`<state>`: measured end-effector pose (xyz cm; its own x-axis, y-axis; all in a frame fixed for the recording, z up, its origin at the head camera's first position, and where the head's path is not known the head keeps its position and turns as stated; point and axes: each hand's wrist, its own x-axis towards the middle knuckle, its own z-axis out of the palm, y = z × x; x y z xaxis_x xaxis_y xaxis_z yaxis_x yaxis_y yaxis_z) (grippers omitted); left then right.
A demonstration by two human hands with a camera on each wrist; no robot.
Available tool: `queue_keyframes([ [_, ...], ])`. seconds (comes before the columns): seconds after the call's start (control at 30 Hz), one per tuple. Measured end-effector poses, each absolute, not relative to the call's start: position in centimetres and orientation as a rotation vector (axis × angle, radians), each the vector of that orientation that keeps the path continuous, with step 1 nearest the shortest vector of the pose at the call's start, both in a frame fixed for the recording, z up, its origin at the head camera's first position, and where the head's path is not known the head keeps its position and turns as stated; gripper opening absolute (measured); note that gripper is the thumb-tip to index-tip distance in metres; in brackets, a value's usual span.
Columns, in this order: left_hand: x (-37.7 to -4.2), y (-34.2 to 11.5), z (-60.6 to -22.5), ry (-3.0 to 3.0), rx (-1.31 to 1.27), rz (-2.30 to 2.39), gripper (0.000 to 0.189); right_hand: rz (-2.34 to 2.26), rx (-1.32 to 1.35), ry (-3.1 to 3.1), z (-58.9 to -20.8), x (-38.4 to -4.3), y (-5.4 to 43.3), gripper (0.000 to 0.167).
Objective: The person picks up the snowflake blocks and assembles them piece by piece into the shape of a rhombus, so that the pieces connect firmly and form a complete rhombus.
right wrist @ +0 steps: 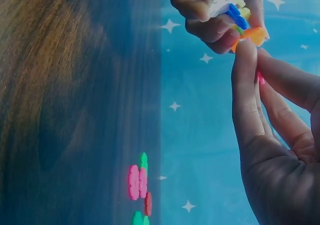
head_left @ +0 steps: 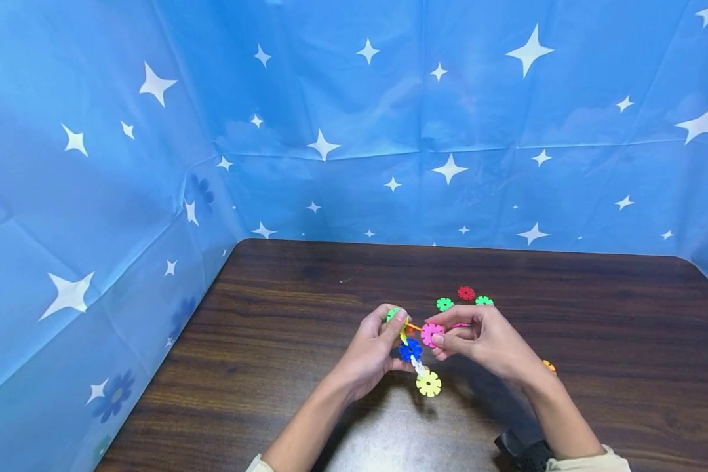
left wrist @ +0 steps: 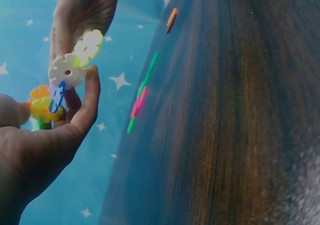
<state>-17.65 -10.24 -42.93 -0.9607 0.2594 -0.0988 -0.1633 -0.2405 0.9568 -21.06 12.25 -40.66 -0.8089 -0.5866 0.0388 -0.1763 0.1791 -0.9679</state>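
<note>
My left hand (head_left: 366,354) holds a chain of notched plastic discs between thumb and fingers. The thumb presses on its green disc (head_left: 393,316). An orange disc (head_left: 413,326) points from the chain toward the right hand. Below hang a blue disc (head_left: 410,349), a white disc (head_left: 417,366) and a pale yellow disc (head_left: 429,384) at the lower end. My right hand (head_left: 486,341) pinches a pink disc (head_left: 431,335) by thumb and fingers, close against the orange disc's edge. Whether the two are slotted together I cannot tell.
Loose discs lie on the dark wooden table (head_left: 259,341) beyond the right hand: a red disc (head_left: 465,293), a green disc (head_left: 445,304) and others partly hidden. An orange disc (head_left: 549,366) shows beside the right forearm. A blue starred cloth (head_left: 377,118) hangs behind the table.
</note>
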Motion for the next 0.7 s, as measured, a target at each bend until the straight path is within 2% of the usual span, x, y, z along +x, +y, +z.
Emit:
queue_keyframes([
  [0.7, -17.55, -9.86, -43.29, 1.838, 0.184, 2.245, 0.024, -1.643, -0.715, 2.189, -40.76, -20.94, 11.87, 0.028],
])
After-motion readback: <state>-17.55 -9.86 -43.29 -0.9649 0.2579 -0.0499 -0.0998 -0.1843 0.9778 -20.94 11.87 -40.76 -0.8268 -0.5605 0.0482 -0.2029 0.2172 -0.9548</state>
